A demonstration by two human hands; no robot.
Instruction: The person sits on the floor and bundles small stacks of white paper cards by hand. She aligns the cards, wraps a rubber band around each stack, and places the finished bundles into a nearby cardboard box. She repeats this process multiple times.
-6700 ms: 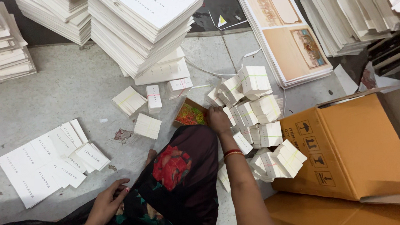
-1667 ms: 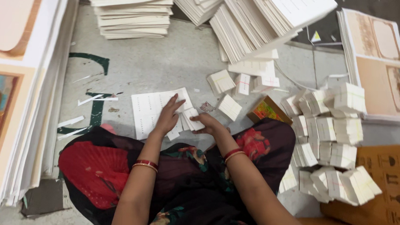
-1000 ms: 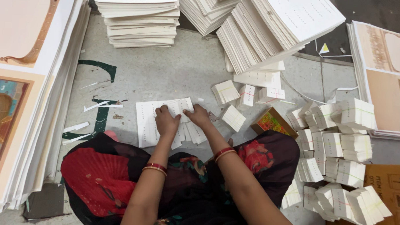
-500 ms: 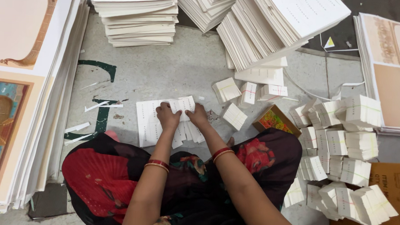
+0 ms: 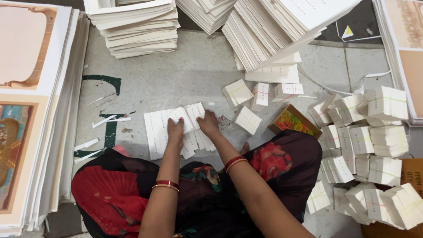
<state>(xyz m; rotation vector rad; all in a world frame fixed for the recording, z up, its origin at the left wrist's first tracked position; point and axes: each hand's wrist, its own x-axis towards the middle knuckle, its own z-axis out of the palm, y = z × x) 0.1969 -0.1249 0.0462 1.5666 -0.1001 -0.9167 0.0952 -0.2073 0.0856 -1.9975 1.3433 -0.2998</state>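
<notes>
I saw my left hand (image 5: pixel 176 130) pressed flat, fingers together, on the white cards (image 5: pixel 173 129) fanned out on the grey floor (image 5: pixel 175 80), just in front of my lap. My right hand (image 5: pixel 208 124) lay beside it on the same cards, fingers curled over their edges; I could not tell whether it actually pinched one. Both wrists wore red bangles. To the right of the cards, a single banded bundle (image 5: pixel 248 120) lay apart, and beyond it sat a small open box (image 5: pixel 293 123) of coloured rubber bands. Farther right of the cards, many banded bundles (image 5: pixel 367 143) were heaped together, some against a brown carton (image 5: pixel 418 173). Behind the cards stood tall piles of white sheets (image 5: pixel 135 22). Left of the cards, a stack of large printed sheets (image 5: pixel 19 117) filled the edge.
</notes>
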